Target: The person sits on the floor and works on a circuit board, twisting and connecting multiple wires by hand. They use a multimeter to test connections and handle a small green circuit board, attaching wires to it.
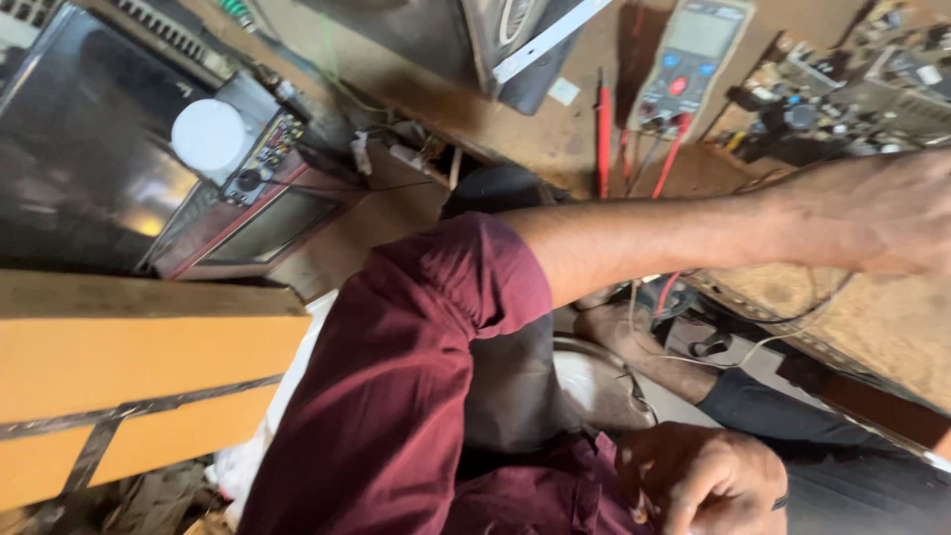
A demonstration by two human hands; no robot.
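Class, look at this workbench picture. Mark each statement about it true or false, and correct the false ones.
1. The grey handheld multimeter lies on the wooden bench. True.
2. The rolled-up sleeve is blue. False: it is maroon.
3. The left hand grips the red probe. False: it rests apart from it, on the bench edge.
4. The right hand is curled low near the lap. True.
5. A round white knob-like cap sits at upper left. True.

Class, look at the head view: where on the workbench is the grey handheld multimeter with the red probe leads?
The grey handheld multimeter lies at the top right of the head view on the wooden workbench, just left of the cluttered circuit board and above the person's outstretched forearm.
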